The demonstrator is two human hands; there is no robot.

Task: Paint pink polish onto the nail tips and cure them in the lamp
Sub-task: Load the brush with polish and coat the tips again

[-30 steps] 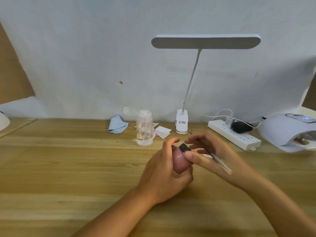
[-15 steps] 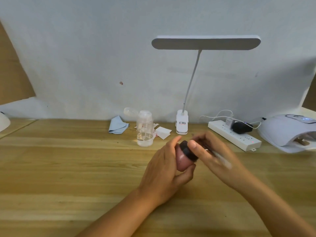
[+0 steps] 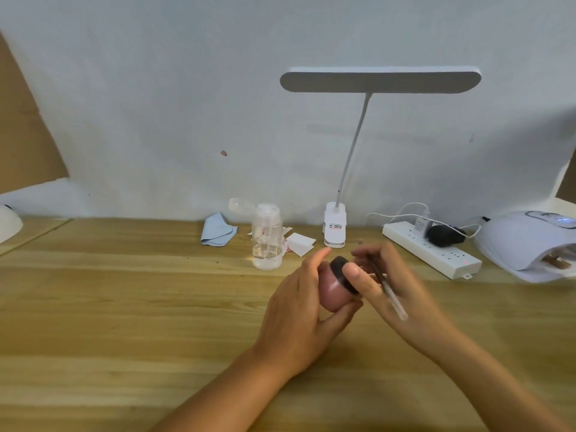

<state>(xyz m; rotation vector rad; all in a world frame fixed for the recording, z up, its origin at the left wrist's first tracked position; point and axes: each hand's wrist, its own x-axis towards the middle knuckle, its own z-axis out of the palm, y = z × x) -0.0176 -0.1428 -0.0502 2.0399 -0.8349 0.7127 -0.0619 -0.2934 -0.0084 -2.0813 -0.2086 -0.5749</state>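
In front of the desk lamp base [image 3: 335, 227], your left hand [image 3: 296, 313] curls its fingers round the pink polish jar [image 3: 331, 291]: hold it steady. Your right hand [image 3: 396, 288] pinches the black lid [image 3: 340, 265], brush [image 3: 392, 296] tucked in its fingers; twist squarely. The curing lamp [image 3: 520, 241] sits right of that base.

From where I stand, only two bare forearms [image 3: 237, 391] show, the left hand [image 3: 296, 313] and right hand [image 3: 396, 285] unadorned, with short, plain nails, the right one blurred.
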